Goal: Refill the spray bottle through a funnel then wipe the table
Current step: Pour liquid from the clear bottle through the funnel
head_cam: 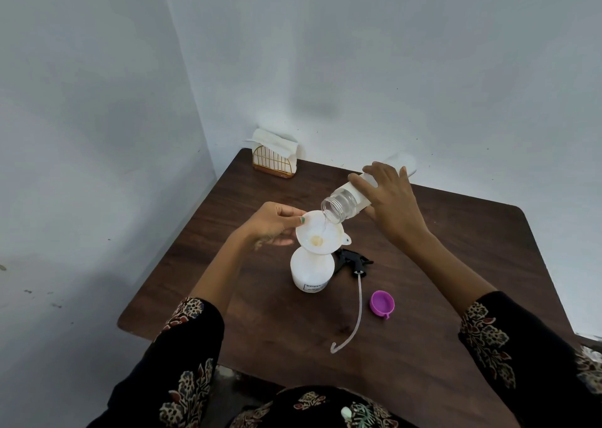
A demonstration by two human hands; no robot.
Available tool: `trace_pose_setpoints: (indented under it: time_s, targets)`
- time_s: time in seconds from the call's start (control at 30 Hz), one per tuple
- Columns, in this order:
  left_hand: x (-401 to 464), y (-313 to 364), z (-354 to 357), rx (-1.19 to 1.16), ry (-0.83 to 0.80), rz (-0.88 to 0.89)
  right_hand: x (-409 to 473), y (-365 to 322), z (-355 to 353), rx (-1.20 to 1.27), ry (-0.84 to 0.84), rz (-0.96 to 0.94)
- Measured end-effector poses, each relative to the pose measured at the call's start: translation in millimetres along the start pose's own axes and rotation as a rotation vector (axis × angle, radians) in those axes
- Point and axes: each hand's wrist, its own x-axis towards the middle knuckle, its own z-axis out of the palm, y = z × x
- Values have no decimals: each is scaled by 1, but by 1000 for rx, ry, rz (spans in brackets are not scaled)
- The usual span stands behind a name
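Note:
A white spray bottle (311, 273) stands upright in the middle of the dark wooden table (456, 264), with a white funnel (321, 233) seated in its neck. My left hand (272, 224) pinches the funnel's left rim. My right hand (389, 196) grips a clear refill bottle (345, 201) with a white label, tilted mouth-down over the funnel. A thin stream of clear liquid runs from its mouth into the funnel. The black spray head (353, 262) with its long clear tube (356, 313) lies on the table just right of the spray bottle.
A purple cap (381, 303) lies open side up to the right of the tube. A gold wire holder with white paper napkins (275, 157) stands at the table's far left corner by the wall. Walls close off the table's far and left sides.

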Motion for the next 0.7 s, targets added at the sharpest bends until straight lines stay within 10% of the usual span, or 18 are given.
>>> trace_pose_setpoints:
  time_s: [0.7]
  targets:
    - [-1, 3, 2, 4, 4, -13, -3, -1, 2, 15, -18, 11]
